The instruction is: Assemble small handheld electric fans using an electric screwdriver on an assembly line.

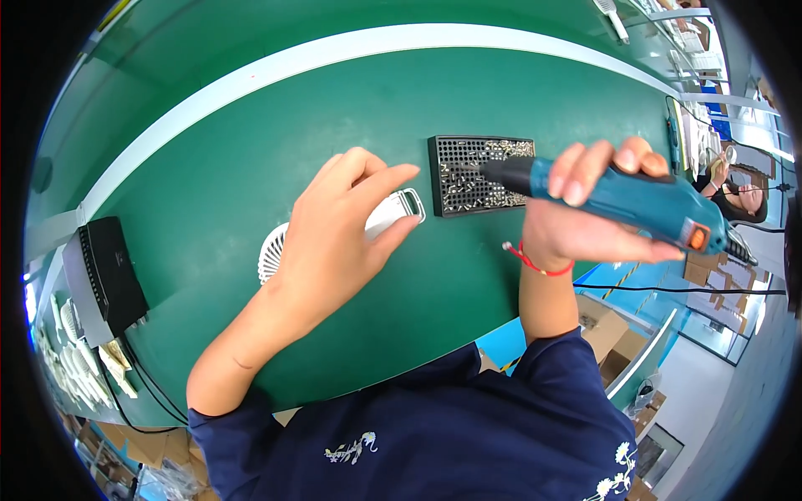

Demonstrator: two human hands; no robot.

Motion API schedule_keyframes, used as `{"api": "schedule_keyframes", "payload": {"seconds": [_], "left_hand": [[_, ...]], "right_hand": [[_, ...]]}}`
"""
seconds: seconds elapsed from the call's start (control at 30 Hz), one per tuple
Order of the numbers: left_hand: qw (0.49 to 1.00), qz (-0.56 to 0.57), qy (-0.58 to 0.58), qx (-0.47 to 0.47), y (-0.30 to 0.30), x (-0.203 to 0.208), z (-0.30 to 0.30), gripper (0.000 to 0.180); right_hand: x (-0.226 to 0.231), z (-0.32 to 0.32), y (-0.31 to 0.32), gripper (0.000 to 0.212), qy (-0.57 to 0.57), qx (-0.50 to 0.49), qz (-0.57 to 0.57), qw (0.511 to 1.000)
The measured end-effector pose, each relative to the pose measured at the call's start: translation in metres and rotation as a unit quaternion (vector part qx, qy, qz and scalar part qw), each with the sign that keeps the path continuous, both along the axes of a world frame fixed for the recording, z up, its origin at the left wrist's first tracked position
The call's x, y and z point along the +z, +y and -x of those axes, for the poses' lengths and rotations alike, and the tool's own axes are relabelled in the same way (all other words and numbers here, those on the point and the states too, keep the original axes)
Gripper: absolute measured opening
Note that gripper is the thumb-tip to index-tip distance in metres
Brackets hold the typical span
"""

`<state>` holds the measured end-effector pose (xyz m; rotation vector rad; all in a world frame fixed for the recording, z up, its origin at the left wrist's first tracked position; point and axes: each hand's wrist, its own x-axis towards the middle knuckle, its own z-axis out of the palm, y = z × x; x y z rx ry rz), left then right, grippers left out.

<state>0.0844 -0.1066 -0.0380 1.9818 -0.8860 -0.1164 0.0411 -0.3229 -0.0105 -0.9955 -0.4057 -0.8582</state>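
Observation:
A white hairbrush (273, 253) with a slatted head lies on the green table, its looped handle end pointing right. My left hand (338, 213) is laid over its middle and holds it, the thumb along the near side of the handle and the index finger raised a little off the far side. Gripped in my right hand (585, 196) is a teal electric screwdriver (647, 204) with a black nose and an orange switch. Its nose points left over a black screw tray (434, 179) holding many small metal screws; the bit tip is blurred.
A black box (117, 271) with cables stands at the left table edge, near several white brushes (75, 367). A pale raised strip (376, 40) crosses the far side. Another white brush (614, 18) lies beyond it. A black cable (693, 290) runs right; a co-worker (739, 196) sits there.

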Motion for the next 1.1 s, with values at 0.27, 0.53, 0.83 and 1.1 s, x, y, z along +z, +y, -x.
{"api": "schedule_keyframes", "payload": {"seconds": [0.27,0.53,0.83,1.1], "left_hand": [[0.997,0.035,-0.017,-0.059,-0.002,0.004,0.001,0.026],[0.992,0.050,0.031,-0.111,0.000,-0.004,-0.004,0.014],[0.992,0.052,0.031,-0.112,0.004,0.002,-0.004,0.013],[0.991,0.050,0.060,-0.105,0.003,0.003,-0.002,0.011]], "right_hand": [[0.028,0.014,0.016,0.061,0.038,0.081,-0.079,0.993],[0.020,0.011,0.016,0.058,0.028,0.143,-0.061,0.987],[0.021,0.011,0.015,0.051,0.049,0.098,-0.119,0.987],[0.020,0.010,0.011,0.051,0.061,0.086,-0.184,0.977]]}}
